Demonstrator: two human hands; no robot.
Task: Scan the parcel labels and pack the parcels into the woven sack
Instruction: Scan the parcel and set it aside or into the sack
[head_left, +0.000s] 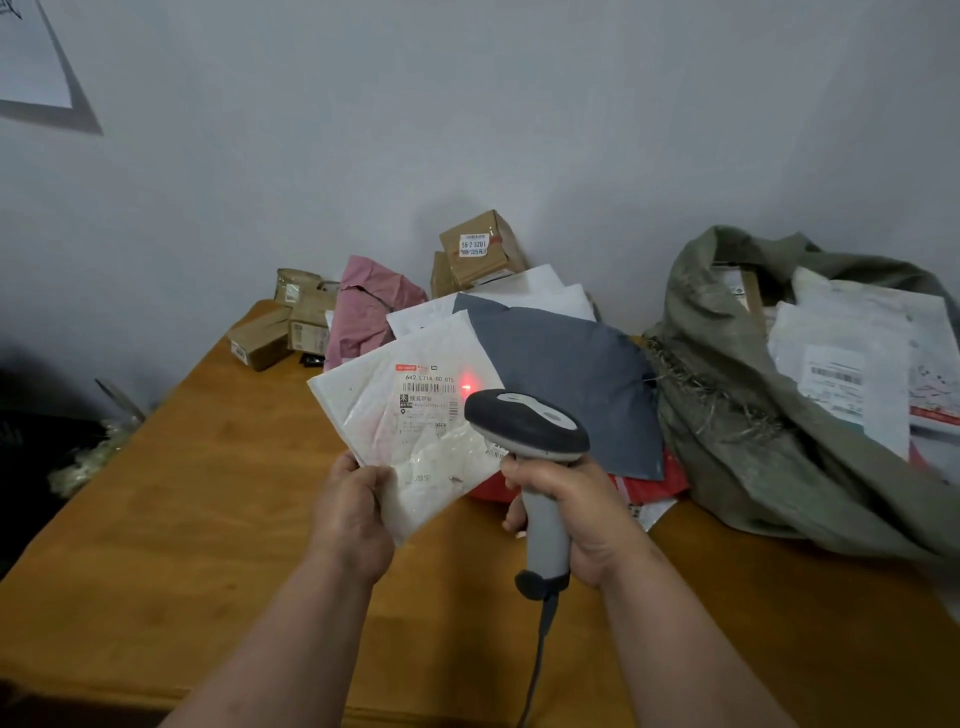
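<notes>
My left hand (353, 512) grips the lower corner of a white plastic mailer parcel (379, 410), held up flat above the table with its label facing me. My right hand (576, 512) grips the handle of a grey and black barcode scanner (527, 426), whose head points at the label (428, 397). A red scan dot glows at the right end of the barcode. The green woven sack (727, 415) lies open on the right of the table, with several white parcels (852, 358) inside it.
On the wooden table (208, 493), behind the held parcel, lies a pile: a dark grey mailer (566, 374), white mailers, a pink bag (363, 312), a red mailer (649, 483) and several small cardboard boxes (480, 247). The scanner's cable hangs toward the front edge. A grey wall stands behind.
</notes>
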